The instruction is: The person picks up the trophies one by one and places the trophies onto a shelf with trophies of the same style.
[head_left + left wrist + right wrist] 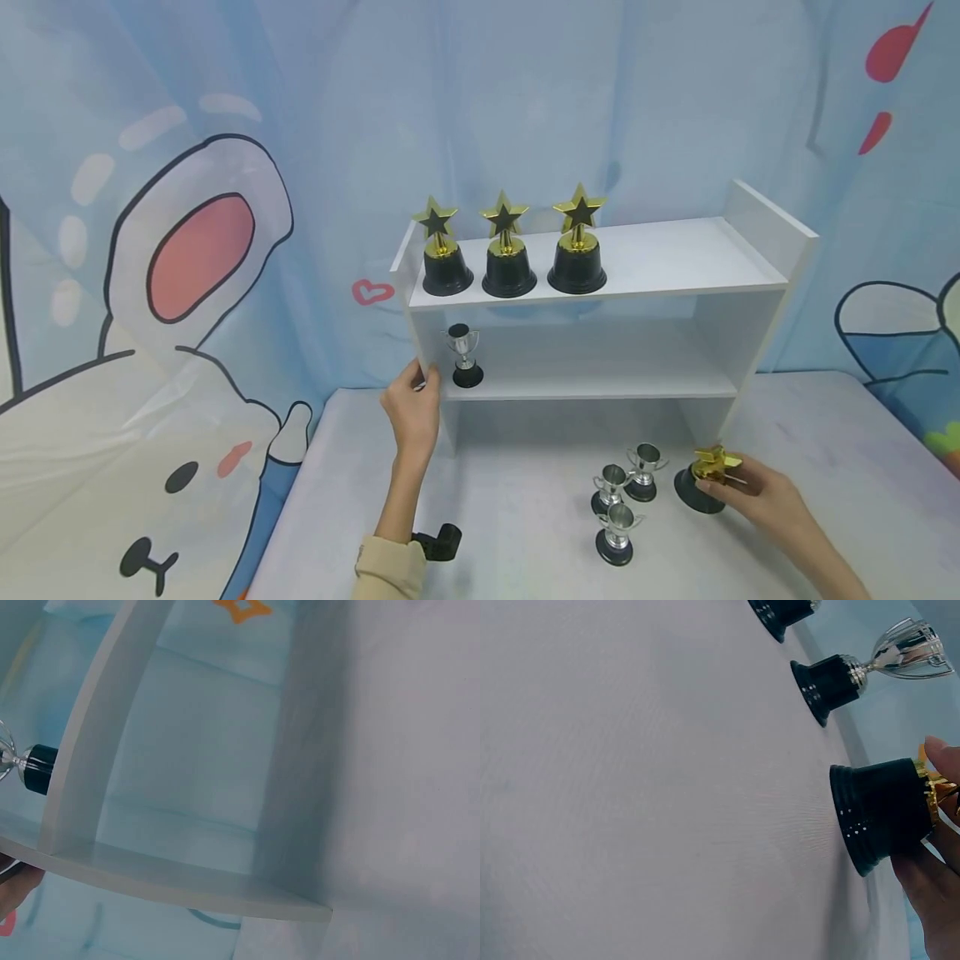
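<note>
My right hand (765,496) pinches the gold top of a star trophy (699,492) by the right foot of the white shelf. Its black base is tilted slightly in the head view; whether it touches the table is hard to tell. Several small silver trophy cups (617,533) with black bases stand left of it. My left hand (414,412) grips the front edge of the shelf's (585,398) left side panel. Just inside that panel, one silver cup (465,354) stands on the middle board. Three gold star trophies (507,258) line the top board, from its left end to the middle.
A patterned cloth (300,250) with cartoon figures hangs behind the table (525,517). The shelf's raised right side panel (772,225) stands above the top board. A black strap piece (442,542) sits at my left wrist.
</note>
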A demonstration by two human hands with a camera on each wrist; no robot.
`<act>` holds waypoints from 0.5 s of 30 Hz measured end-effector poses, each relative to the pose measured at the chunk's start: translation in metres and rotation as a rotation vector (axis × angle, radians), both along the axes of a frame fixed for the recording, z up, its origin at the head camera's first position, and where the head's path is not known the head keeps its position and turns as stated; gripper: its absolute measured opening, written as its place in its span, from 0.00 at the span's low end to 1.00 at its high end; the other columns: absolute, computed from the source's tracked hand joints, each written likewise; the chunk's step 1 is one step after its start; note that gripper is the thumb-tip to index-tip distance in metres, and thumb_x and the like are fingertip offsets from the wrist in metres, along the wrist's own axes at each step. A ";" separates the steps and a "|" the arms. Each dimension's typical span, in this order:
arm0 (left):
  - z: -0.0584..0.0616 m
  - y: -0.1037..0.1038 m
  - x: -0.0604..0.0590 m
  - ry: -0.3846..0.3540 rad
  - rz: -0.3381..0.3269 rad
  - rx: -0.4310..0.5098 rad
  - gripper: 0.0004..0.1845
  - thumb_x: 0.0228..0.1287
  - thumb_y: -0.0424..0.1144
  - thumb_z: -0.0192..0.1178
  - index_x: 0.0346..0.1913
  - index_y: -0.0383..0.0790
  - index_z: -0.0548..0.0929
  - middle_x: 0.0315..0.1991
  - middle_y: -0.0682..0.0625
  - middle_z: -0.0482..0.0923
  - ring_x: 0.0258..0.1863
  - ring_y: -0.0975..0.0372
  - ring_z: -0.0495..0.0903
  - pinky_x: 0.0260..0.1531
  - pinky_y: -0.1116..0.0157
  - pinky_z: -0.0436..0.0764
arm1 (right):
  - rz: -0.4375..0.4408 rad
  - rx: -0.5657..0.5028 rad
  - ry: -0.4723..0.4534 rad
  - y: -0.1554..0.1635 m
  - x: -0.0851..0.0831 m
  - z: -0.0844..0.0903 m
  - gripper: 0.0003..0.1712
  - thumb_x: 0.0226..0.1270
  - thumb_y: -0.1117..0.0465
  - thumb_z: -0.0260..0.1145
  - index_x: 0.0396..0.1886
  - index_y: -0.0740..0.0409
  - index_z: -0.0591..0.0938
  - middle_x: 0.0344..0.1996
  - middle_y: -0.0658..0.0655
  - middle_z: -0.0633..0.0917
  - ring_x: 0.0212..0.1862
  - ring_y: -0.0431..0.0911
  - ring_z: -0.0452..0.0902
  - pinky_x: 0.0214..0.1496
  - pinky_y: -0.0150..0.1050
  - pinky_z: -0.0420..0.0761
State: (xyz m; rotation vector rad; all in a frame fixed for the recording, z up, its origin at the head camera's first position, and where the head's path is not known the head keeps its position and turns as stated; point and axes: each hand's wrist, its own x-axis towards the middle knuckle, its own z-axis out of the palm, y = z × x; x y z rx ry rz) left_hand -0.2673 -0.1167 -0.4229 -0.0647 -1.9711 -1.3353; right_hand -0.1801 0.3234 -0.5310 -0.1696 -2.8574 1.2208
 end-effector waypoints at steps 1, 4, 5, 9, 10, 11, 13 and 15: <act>0.000 0.000 0.000 0.002 0.000 -0.002 0.11 0.67 0.29 0.63 0.50 0.33 0.90 0.37 0.37 0.90 0.39 0.48 0.91 0.37 0.50 0.90 | -0.008 0.008 -0.011 0.000 -0.001 -0.001 0.46 0.68 0.42 0.72 0.69 0.74 0.70 0.63 0.82 0.75 0.62 0.77 0.74 0.50 0.54 0.88; 0.000 0.000 0.000 0.007 -0.003 -0.001 0.11 0.67 0.29 0.63 0.50 0.33 0.90 0.37 0.38 0.90 0.39 0.48 0.91 0.37 0.50 0.90 | -0.019 0.022 -0.040 0.000 -0.003 -0.004 0.49 0.66 0.41 0.72 0.69 0.76 0.69 0.64 0.83 0.73 0.62 0.78 0.73 0.50 0.55 0.88; 0.000 0.000 0.000 0.006 -0.004 0.001 0.11 0.67 0.29 0.63 0.50 0.33 0.90 0.37 0.38 0.90 0.39 0.48 0.91 0.37 0.50 0.90 | -0.021 0.024 -0.041 0.000 -0.003 -0.005 0.49 0.66 0.41 0.72 0.69 0.76 0.68 0.64 0.83 0.73 0.62 0.78 0.73 0.50 0.55 0.88; 0.000 -0.001 0.000 0.006 -0.011 0.010 0.11 0.67 0.29 0.63 0.49 0.33 0.90 0.37 0.38 0.90 0.39 0.48 0.91 0.37 0.50 0.90 | -0.026 0.040 -0.028 0.000 -0.003 -0.009 0.50 0.64 0.42 0.74 0.68 0.77 0.69 0.63 0.83 0.73 0.62 0.78 0.73 0.49 0.54 0.88; 0.000 0.000 0.000 0.005 -0.012 0.012 0.11 0.67 0.29 0.63 0.49 0.33 0.90 0.36 0.38 0.90 0.39 0.48 0.91 0.37 0.50 0.90 | -0.029 0.044 -0.023 0.000 -0.003 -0.010 0.50 0.64 0.42 0.75 0.68 0.78 0.69 0.63 0.83 0.74 0.62 0.78 0.73 0.49 0.55 0.88; 0.000 0.000 0.000 0.003 -0.012 0.013 0.11 0.67 0.29 0.63 0.49 0.33 0.90 0.36 0.38 0.90 0.39 0.48 0.91 0.36 0.50 0.90 | -0.033 0.051 -0.020 0.000 -0.003 -0.011 0.50 0.63 0.42 0.75 0.68 0.78 0.69 0.62 0.83 0.74 0.62 0.78 0.73 0.49 0.55 0.88; 0.000 -0.001 0.000 -0.002 -0.010 0.017 0.11 0.67 0.29 0.63 0.48 0.34 0.91 0.36 0.39 0.90 0.39 0.49 0.91 0.36 0.49 0.90 | -0.037 0.062 -0.017 0.000 -0.004 -0.012 0.51 0.62 0.41 0.75 0.67 0.78 0.69 0.63 0.83 0.74 0.62 0.78 0.73 0.50 0.55 0.88; 0.001 -0.001 0.000 -0.008 -0.010 0.020 0.11 0.67 0.30 0.63 0.48 0.34 0.91 0.36 0.39 0.91 0.39 0.49 0.91 0.36 0.50 0.90 | -0.043 0.074 -0.012 0.000 -0.004 -0.012 0.52 0.62 0.41 0.76 0.67 0.78 0.70 0.62 0.83 0.74 0.61 0.78 0.73 0.50 0.55 0.88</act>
